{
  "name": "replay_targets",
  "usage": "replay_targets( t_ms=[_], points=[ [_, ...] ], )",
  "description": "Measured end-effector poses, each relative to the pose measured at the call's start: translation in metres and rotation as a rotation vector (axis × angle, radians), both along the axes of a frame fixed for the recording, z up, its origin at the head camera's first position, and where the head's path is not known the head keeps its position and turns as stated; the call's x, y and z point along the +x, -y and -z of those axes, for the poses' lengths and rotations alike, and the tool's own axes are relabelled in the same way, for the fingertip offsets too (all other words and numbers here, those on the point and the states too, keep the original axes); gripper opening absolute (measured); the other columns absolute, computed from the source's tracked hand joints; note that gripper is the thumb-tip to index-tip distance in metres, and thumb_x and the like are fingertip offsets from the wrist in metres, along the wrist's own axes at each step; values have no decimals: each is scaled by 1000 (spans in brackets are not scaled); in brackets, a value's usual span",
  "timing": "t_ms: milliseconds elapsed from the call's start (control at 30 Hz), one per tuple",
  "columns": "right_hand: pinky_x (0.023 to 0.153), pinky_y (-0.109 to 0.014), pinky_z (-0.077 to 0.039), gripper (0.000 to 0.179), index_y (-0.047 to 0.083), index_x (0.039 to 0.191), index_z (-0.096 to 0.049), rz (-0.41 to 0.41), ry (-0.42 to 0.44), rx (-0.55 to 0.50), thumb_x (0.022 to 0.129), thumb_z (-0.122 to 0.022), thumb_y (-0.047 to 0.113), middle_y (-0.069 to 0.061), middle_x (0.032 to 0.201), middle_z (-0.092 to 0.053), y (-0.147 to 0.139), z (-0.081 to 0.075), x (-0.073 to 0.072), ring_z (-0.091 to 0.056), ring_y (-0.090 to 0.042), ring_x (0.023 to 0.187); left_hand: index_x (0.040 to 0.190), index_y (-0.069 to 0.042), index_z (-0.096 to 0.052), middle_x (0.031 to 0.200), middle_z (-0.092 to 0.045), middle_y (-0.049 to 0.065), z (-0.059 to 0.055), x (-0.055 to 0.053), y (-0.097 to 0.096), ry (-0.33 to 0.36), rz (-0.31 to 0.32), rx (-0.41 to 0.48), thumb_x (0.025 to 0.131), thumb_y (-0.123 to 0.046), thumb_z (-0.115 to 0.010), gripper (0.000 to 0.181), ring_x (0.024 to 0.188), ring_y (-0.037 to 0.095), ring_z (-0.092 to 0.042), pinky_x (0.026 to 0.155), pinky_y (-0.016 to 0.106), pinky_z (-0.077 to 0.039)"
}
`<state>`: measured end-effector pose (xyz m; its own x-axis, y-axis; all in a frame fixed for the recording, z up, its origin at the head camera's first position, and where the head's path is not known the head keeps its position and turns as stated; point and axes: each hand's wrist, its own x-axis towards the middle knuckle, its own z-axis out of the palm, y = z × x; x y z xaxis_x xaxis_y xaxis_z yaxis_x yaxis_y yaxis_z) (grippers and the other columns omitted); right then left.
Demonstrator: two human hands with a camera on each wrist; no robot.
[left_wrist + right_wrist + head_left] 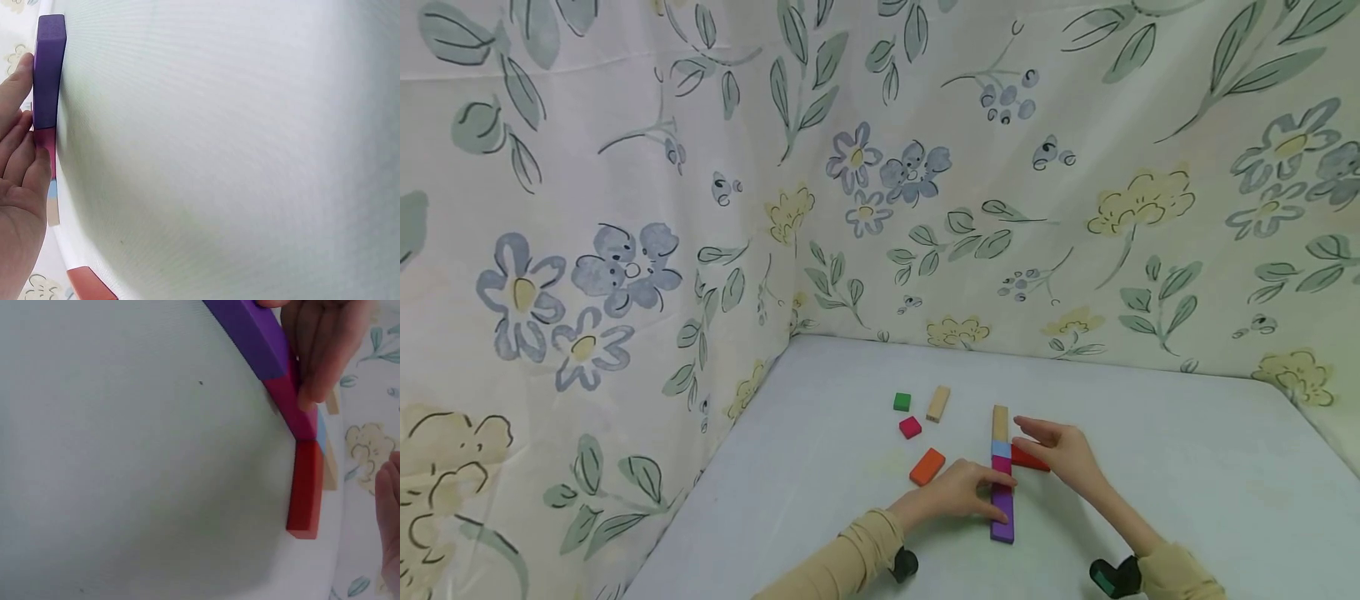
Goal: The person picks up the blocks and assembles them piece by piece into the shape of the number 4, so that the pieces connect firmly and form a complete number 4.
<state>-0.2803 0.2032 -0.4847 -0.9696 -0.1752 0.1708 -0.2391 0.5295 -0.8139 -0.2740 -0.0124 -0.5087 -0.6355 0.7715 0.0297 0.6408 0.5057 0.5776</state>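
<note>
A straight row of blocks lies on the table, with a tan block (1000, 423) at its far end, then a light blue block (1002, 450), a magenta block (1002, 465) and a long purple block (1002, 531) nearest me. My left hand (957, 490) rests on the row, fingers over the magenta block and thumb against the purple one. A red block (306, 487) juts out to the right from the row, one end at the magenta block. Beside the red block's far side is my right hand (1063, 450), its fingers extended and holding nothing.
Left of the row lie an orange block (927, 467), a small crimson block (910, 427), a green block (902, 402) and another tan block (937, 404). A floral curtain (880, 275) hangs along the back and left edges of the white table (820, 400).
</note>
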Motion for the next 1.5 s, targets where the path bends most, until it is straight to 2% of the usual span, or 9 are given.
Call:
replay_targets(
  t_ms=[233, 333, 633, 1067, 1267, 1500],
  points=[
    [79, -28, -57, 44, 0, 122, -63, 13, -8, 6, 85, -70, 24, -20, 118, -66, 5, 19, 5, -66, -32, 104, 126, -22, -61, 120, -65, -11, 0, 0, -1, -1, 10, 1, 82, -32, -73, 47, 94, -6, -54, 83, 8, -44],
    [79, -28, -57, 43, 0, 120, -64, 17, -22, 43, 85, -70, 25, -19, 115, -67, 7, 23, 7, -67, -30, 102, 126, -21, -61, 119, -66, -12, 0, 0, -1, -3, 17, 1, 82, -32, -73, 46, 89, -6, -52, 80, 7, -43],
    [80, -31, -57, 38, -2, 116, -65, 28, -41, 73, 85, -71, 18, -19, 113, -68, 12, 33, 11, -67, -31, 101, 126, -21, -62, 120, -66, -11, 1, 0, -2, -34, 21, -2, 82, -33, -73, 47, 85, -7, -49, 76, 5, -41],
    [72, -26, -57, 34, 0, 114, -67, 70, -157, 181, 82, -72, 10, -14, 104, -72, 17, 40, 15, -70, -26, 91, 127, -20, -61, 124, -64, -8, -1, 0, -1, -44, 24, 2, 82, -32, -73, 48, 96, -6, -55, 85, 7, -43],
    [72, -31, -58, 33, 1, 112, -69, 87, -204, 210, 80, -74, 9, -14, 102, -72, 19, 40, 16, -70, -26, 88, 126, -20, -62, 124, -65, -8, 0, 0, -1, -60, 20, 9, 82, -32, -73, 48, 106, -5, -57, 90, 9, -43],
    [73, -35, -57, 32, 0, 109, -70, 87, -246, 229, 78, -76, 9, -13, 100, -73, 19, 41, 16, -70, -27, 89, 127, -19, -62, 125, -64, -8, 1, 0, -1, -43, 18, 7, 82, -31, -73, 47, 110, -2, -57, 91, 10, -44]
  ],
)
